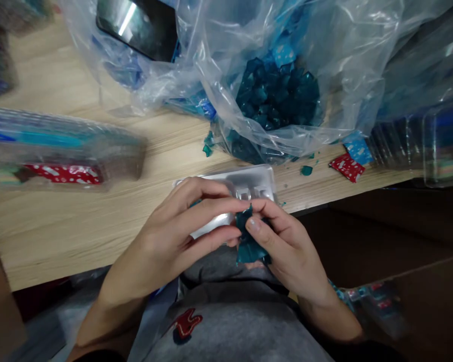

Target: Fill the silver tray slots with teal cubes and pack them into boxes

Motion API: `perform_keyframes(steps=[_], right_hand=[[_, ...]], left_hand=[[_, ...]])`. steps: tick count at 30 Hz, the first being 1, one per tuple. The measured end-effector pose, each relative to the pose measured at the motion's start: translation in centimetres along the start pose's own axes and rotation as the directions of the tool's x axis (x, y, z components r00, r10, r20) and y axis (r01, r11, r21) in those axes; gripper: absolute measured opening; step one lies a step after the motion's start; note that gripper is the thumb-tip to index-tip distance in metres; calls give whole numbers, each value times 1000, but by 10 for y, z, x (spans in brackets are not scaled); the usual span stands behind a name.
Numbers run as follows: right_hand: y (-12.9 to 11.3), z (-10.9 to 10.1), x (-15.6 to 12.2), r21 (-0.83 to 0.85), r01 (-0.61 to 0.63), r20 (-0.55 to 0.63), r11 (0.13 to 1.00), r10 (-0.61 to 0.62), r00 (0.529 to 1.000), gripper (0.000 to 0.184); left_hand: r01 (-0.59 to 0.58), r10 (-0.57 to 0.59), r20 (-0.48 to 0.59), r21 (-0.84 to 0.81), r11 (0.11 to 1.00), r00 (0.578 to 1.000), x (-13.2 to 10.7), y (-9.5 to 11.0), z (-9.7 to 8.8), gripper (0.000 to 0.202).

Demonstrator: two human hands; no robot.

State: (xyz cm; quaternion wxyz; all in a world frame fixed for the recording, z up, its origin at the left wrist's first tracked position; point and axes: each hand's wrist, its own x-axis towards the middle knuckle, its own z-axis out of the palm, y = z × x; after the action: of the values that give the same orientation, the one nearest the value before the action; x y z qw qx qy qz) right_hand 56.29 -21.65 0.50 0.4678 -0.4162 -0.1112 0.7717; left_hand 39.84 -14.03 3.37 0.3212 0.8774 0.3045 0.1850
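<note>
My right hand [287, 244] grips a teal piece [249, 249] lengthwise toward me, left hand [175, 221] at its left edge, pinch unclear.

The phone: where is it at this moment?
In the head view, the phone lies at the top, left of centre, amid clear plastic, left of the bag of teal pieces.

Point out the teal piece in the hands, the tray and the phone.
Teal piece [251, 250]: head view, on its lower, flared part.
Tray [249, 177]: head view, on its far edge, beyond the hands.
Phone [138, 29]: head view, on the middle of its dark, glossy face.
</note>
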Motion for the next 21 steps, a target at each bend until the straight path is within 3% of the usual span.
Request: perform_keyframes(steps=[3, 7, 13, 16, 18, 21], right_hand=[[1, 0, -2, -41, -3, -73, 999, 0, 997, 30], [3, -2, -3, -25, -43, -31, 999, 42, 999, 33], [6, -3, 0, 23, -16, 125, 1000, 13, 992, 19], [6, -8, 0, 1, 47, 95, 999, -47, 994, 15], [5, -14, -3, -8, 105, 28, 994, -105, 994, 13], [1, -25, -9, -14, 188, -85, 982, -188, 978, 10]], left_hand=[[-24, 30, -48, 130, 991, 998, -5, -1, 5, 23], [-46, 62, -82, 189, 981, 995, -9, 1, 9, 23], [-4, -2, -84, -71, 997, 996, -10, -1, 11, 17], [45, -70, -141, -174, 984, 988, -13, -4, 12, 15], [70, -84, -206, -75, 995, 975, -14, -7, 10, 12], [20, 37, -178, 309, 951, 983, -10, -10, 8, 10]])
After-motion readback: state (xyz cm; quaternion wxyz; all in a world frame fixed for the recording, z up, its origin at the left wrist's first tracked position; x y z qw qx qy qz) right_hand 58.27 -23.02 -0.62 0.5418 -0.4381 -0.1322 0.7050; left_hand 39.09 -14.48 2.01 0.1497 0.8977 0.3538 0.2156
